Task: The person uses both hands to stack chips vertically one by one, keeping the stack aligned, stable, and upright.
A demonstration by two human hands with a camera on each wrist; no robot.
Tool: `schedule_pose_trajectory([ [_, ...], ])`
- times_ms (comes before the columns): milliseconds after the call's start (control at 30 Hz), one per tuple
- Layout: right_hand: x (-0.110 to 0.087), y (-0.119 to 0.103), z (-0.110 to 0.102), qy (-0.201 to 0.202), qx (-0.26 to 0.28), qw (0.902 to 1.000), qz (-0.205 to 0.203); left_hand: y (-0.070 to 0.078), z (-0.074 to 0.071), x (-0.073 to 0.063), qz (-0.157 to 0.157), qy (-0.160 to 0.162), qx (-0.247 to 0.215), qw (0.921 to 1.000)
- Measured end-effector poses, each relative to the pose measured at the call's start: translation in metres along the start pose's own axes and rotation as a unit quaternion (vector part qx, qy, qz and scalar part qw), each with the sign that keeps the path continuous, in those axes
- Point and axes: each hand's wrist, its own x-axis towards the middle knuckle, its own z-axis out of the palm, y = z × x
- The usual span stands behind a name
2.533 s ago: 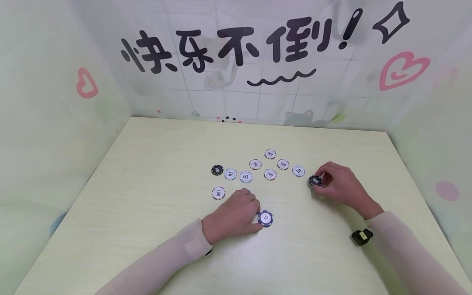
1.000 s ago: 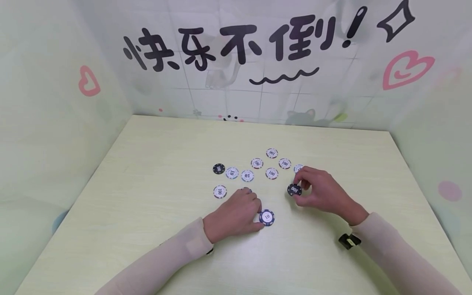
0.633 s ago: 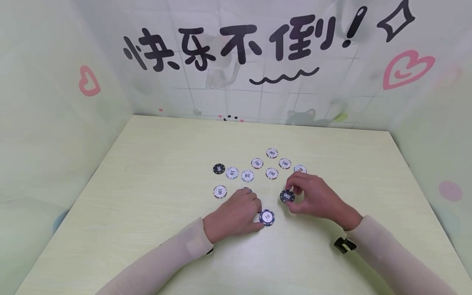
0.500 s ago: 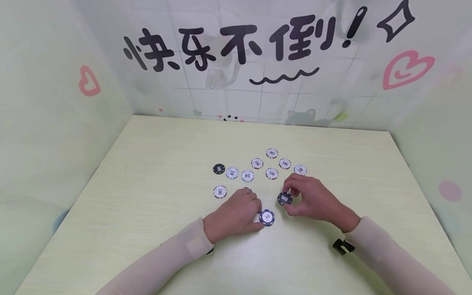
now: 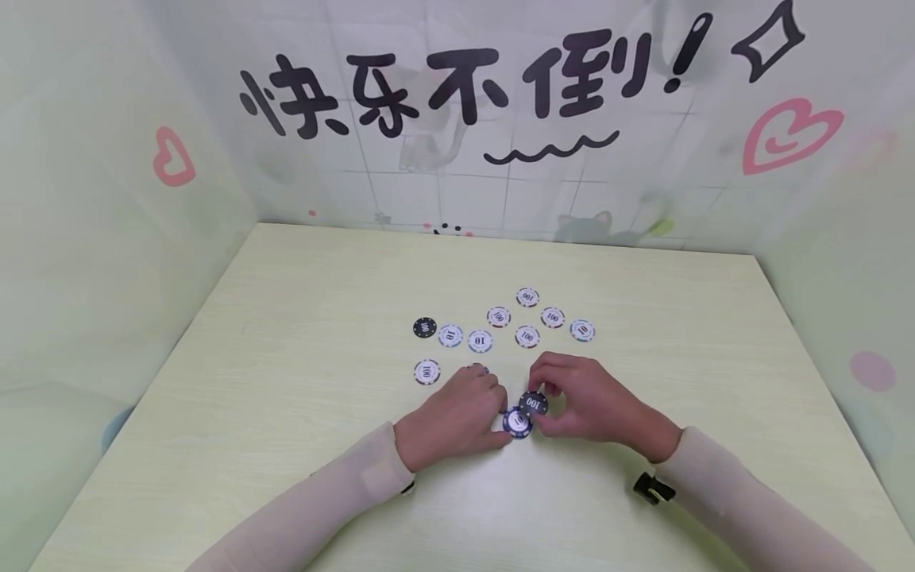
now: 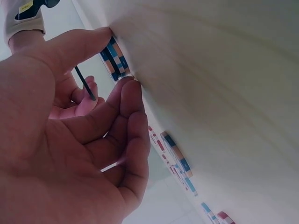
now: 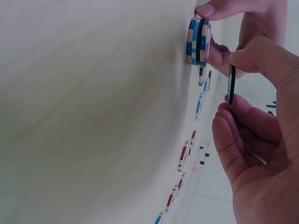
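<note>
My right hand (image 5: 593,401) pinches a black poker chip marked 100 (image 5: 533,403) by its edges, thumb on one side and fingertips on the other. In the right wrist view that chip (image 7: 231,84) is held edge-on, a little above and apart from a short stack of poker chips (image 7: 198,42). A blue-edged chip marked 10 (image 5: 516,423) tops this stack. My left hand (image 5: 453,417) steadies the stack on the table between thumb and index finger, as the left wrist view shows the stack (image 6: 115,59) between their tips. Part of another chip (image 5: 482,369) peeks out behind my left knuckles.
Beyond the hands, several loose chips lie flat: a black 100 (image 5: 425,327), a white 100 (image 5: 426,372), white 10s (image 5: 480,341) and red-edged 100s (image 5: 527,337). A printed curtain (image 5: 457,143) stands along the back of the wooden table (image 5: 307,318).
My right hand has brought the black chip leftward and nearer to me, from the right side to over the stack's far edge. My left hand keeps its place at the stack.
</note>
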Motion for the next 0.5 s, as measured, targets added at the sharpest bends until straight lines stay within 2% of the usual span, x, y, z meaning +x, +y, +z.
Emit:
schedule_pose_trajectory([
  [333,0.003,-0.007,0.01,-0.025,0.011,0.9996,-0.003,0.0,0.0,0.0,0.0,0.001,0.002,1.0],
  [500,0.004,-0.009,0.013,-0.025,0.014,0.9995,-0.01,0.0,0.001,0.0,0.002,0.005,0.003,1.0],
])
